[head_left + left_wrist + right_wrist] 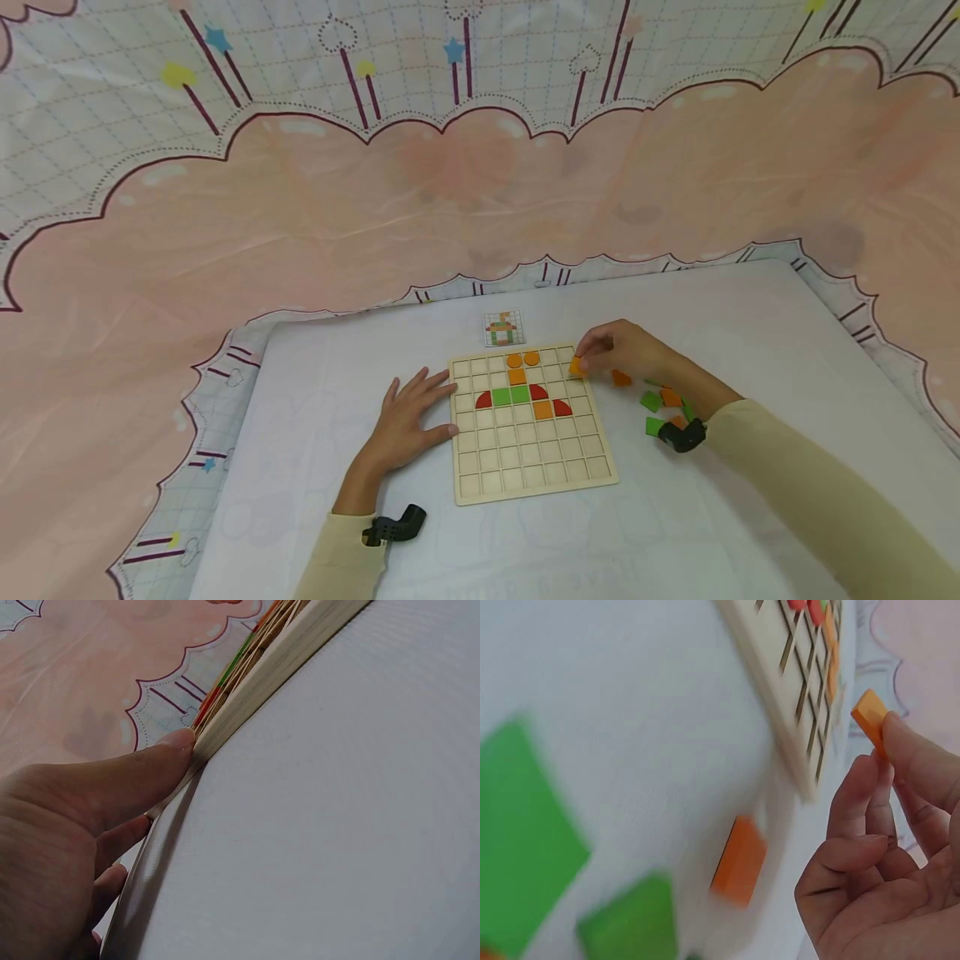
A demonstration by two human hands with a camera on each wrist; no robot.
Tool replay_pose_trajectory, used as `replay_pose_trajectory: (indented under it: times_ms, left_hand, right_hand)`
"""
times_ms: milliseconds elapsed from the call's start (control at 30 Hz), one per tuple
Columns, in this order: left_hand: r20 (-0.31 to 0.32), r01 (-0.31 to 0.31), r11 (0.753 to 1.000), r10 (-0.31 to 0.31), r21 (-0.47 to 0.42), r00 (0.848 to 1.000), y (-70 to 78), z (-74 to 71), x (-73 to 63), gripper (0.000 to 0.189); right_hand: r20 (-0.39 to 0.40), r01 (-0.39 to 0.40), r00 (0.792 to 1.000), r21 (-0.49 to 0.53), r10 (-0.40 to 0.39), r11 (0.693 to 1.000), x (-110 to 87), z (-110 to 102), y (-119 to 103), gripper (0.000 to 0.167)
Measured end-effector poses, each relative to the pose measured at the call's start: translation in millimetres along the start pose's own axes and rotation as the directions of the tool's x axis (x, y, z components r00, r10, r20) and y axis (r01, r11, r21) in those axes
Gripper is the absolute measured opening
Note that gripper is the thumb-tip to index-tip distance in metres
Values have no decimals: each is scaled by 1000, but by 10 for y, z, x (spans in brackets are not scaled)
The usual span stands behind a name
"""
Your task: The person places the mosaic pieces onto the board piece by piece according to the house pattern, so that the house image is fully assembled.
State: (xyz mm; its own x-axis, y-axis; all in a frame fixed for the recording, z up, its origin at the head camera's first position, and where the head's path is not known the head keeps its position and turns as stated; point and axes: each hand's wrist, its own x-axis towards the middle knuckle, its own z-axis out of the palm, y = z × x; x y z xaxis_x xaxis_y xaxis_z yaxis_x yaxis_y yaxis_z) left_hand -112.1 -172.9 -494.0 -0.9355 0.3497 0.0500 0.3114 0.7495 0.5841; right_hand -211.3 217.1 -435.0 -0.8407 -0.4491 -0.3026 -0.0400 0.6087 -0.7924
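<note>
A wooden grid board [510, 458] lies on the white table. Set in its cells are orange circles [532, 358], an orange square [517, 377], green squares [511, 396], red quarter-circles [562, 407] and another orange square [543, 409]. My left hand [405, 425] has its fingers spread along the board's left side, with the thumb [161, 761] against the wooden edge. Between thumb and fingertips my right hand [628, 350] pinches an orange tile [870, 716], raised by the board's upper right edge. Its remaining fingers curl loosely toward the palm in the right wrist view.
A small pattern card [503, 329] lies just beyond the board's far edge. Right of the board are several loose tiles, among them an orange tile [621, 378] and a green tile [651, 402], partly under my right forearm. Patterned cloth [480, 192] hangs behind the table.
</note>
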Motion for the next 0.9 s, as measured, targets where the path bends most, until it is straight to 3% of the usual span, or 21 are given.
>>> replay_pose_trajectory:
  times_ms: [567, 900]
  left_hand:
    - [-6, 3, 1000, -3, -8, 1000, 5, 3, -4, 68]
    - [-4, 7, 1000, -7, -10, 1000, 19, -9, -3, 68]
  right_hand:
    - [146, 98, 985, -18, -94, 995, 162, 517, -321, 11]
    - [128, 121, 985, -65, -112, 991, 182, 721, -393, 6]
